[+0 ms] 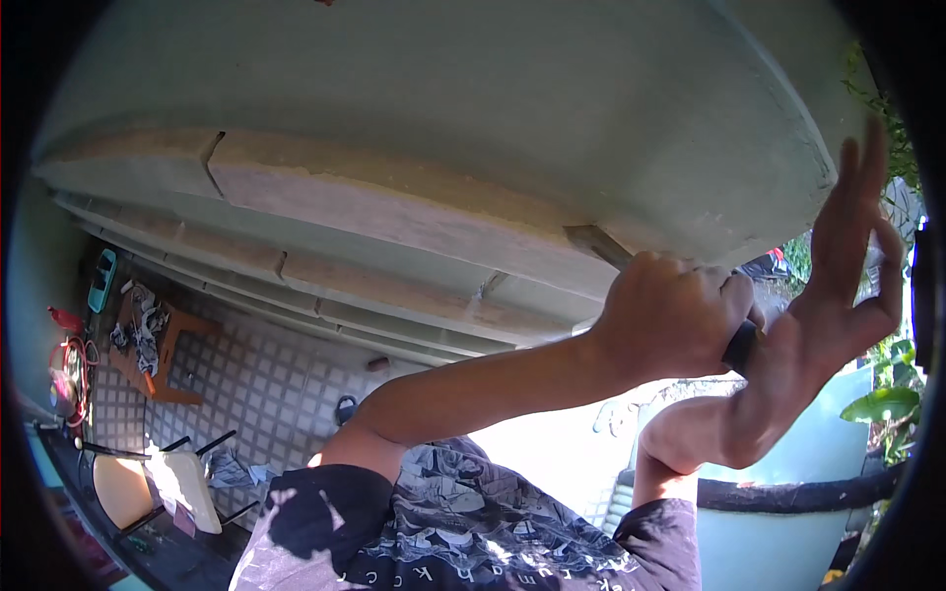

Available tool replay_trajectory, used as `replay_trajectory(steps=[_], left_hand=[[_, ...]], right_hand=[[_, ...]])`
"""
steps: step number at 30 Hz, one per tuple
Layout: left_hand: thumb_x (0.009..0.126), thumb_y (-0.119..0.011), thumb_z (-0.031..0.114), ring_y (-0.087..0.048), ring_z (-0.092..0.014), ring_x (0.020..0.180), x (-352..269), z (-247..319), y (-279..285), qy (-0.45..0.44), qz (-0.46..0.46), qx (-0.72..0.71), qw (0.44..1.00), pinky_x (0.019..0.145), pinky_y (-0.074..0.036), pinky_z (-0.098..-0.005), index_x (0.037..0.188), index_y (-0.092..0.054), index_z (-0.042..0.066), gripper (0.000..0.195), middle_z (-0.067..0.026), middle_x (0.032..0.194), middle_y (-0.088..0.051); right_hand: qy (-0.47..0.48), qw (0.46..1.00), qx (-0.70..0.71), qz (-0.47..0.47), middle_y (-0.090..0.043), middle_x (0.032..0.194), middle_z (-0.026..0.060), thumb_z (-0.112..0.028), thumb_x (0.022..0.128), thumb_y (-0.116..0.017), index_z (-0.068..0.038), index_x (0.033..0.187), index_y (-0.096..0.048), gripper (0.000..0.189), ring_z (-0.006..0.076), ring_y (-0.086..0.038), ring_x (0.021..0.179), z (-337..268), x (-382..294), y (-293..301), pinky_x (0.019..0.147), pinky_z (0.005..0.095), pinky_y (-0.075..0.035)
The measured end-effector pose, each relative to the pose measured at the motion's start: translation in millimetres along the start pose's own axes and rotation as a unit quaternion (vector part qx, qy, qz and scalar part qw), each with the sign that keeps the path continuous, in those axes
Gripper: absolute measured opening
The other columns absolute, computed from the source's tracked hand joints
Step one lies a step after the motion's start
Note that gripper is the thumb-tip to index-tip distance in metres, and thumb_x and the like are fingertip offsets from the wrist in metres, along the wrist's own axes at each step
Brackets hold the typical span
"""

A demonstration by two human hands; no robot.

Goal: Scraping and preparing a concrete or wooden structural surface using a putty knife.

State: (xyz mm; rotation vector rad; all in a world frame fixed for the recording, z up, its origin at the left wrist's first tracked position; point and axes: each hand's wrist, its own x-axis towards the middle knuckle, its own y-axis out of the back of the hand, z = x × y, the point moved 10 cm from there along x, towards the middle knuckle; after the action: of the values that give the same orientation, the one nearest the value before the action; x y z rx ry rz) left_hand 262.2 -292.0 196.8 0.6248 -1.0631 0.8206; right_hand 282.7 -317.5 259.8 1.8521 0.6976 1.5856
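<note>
My left hand (pixel 669 314) is closed around the dark handle (pixel 741 347) of a flat metal-bladed tool, possibly a chisel or scraper. Its blade (pixel 612 247) reaches the edge of a painted concrete ledge (pixel 414 199), where a notch shows. On the handle's other side is my right hand (pixel 842 266), its fingers spread and slightly blurred. The heel of that palm is at or close to the handle's end; contact cannot be told. Another narrow cut (pixel 214 166) crosses the ledge farther left.
More ledges (pixel 369 295) run below the first. A brown stool (pixel 181 354) holds crumpled paper. Near it are a teal tray (pixel 102 281) and a red hose (pixel 74 377). A chair (pixel 155 487) stands lower left, with sandals (pixel 345 408) on the tiled floor (pixel 259 369). Plants (pixel 883 404) grow at right.
</note>
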Motion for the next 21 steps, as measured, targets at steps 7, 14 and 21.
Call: replay_trajectory(steps=[7,14,21], left_hand=[[0.063,-0.072,0.018,-0.061,-0.019,0.053,-1.3,-6.7,5.6,0.004,-0.017,-0.036,0.999,0.047,-0.046,-0.0321,0.071,-0.059,0.015,0.016,-0.0006,0.058,-0.058],[0.067,-0.072,0.027,-0.059,-0.023,0.046,0.8,-4.1,14.6,-0.007,0.014,-0.085,0.996,0.046,-0.045,-0.0372,0.071,-0.060,0.010,0.021,-0.0075,0.055,-0.058],[0.066,-0.074,0.029,-0.061,-0.024,0.048,2.8,-6.6,17.8,-0.009,-0.011,-0.079,0.997,0.046,-0.046,-0.0364,0.070,-0.061,0.010,0.023,-0.0074,0.055,-0.059]], right_hand=[[-0.050,0.991,-0.080,0.093,-0.047,0.131,0.0204,-0.021,0.097,-0.028,0.007,0.126,-0.045,0.043,0.0272,-0.049,0.114,5.3,-41.2,28.6,0.102,0.0326,-0.035],[-0.085,0.968,-0.164,0.168,-0.049,0.128,0.0167,-0.022,0.096,-0.034,0.004,0.124,-0.046,0.040,0.0235,-0.051,0.109,18.8,-119.7,106.2,0.101,0.0291,-0.036],[-0.113,0.938,-0.232,0.231,-0.051,0.126,0.0130,-0.022,0.095,-0.040,0.002,0.122,-0.048,0.037,0.0197,-0.053,0.104,4.5,-175.2,141.0,0.099,0.0257,-0.037]])
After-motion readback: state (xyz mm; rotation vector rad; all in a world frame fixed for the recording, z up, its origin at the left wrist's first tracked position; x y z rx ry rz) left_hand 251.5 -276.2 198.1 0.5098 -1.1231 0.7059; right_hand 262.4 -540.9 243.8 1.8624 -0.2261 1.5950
